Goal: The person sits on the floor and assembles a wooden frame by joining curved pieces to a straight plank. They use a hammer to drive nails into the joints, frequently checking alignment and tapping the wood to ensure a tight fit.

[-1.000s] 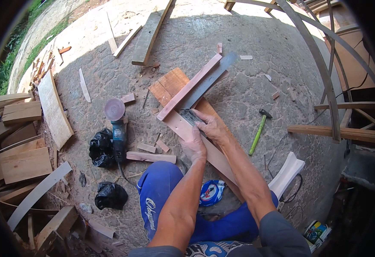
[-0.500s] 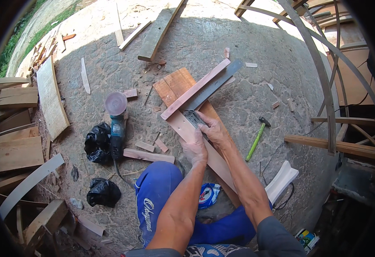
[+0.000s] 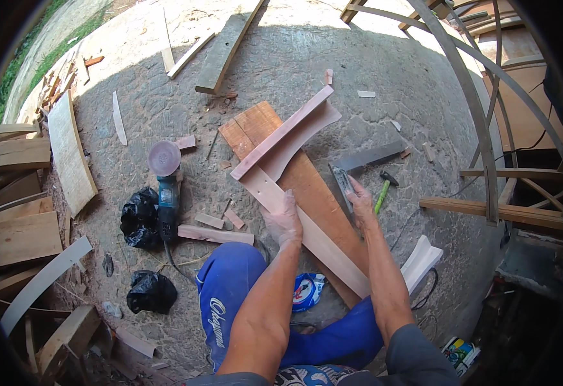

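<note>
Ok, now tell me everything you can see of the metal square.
The square is an L-shaped tool that looks like metal: a wide, flat, dull-grey blade joined to a lighter grey stock with darker marks. The right hand grips the stock, its fingers hiding part of it. The blade points away to the right, beyond the hammer, and the stock slants back toward the person. It sits right of the brown board, clear of it. Whether the blade touches the floor can't be told.

Concrete floor (image 3: 288, 67) leaves passage at upper centre; the try square (image 3: 375, 156) and hammer (image 3: 382, 195) obstruct centre right, an angle grinder (image 3: 168, 193) centre left.
</note>
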Tool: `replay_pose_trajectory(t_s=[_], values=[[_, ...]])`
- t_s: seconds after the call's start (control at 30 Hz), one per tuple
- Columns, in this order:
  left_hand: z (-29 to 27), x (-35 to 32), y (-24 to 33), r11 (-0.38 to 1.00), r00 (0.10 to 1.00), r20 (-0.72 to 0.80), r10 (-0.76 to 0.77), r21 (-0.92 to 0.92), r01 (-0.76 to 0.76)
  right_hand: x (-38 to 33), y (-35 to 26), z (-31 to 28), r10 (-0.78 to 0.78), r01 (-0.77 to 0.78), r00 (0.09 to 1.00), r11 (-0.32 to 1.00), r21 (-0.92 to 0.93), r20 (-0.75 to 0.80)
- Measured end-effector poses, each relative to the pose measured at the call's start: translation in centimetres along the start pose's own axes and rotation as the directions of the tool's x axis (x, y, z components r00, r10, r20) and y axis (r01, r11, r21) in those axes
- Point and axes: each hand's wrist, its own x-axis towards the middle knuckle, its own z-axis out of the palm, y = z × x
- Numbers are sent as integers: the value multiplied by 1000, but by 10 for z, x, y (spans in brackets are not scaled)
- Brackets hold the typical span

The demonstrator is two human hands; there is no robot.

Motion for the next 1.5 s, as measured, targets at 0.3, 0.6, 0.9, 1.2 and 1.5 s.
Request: replay_pose_trajectory(t_s=[0.3, 0.6, 0.9, 1.2, 1.5], values=[[-2, 8, -11, 1000, 1000, 7, -29, 11, 29, -28, 46, -81, -162, -216, 933, 464, -859, -322], [0, 0, -6, 999, 999, 25, -45, 4, 45, -27, 54, -113, 47, -357, 835, 805, -475, -548], [1, 0, -7, 999, 998, 37, -46, -3, 46, 59, -212, -22, -561, 294, 822, 261, -920, 104], [-3, 4, -4, 998, 998, 22, -65, 24, 65, 130, -356, 165, 20, 272, 932, -700, -660, 363], [-3, 3, 1, 996, 995, 46, -88, 31, 86, 136, -334, 188, 3, 298, 906, -714, -633, 422]])
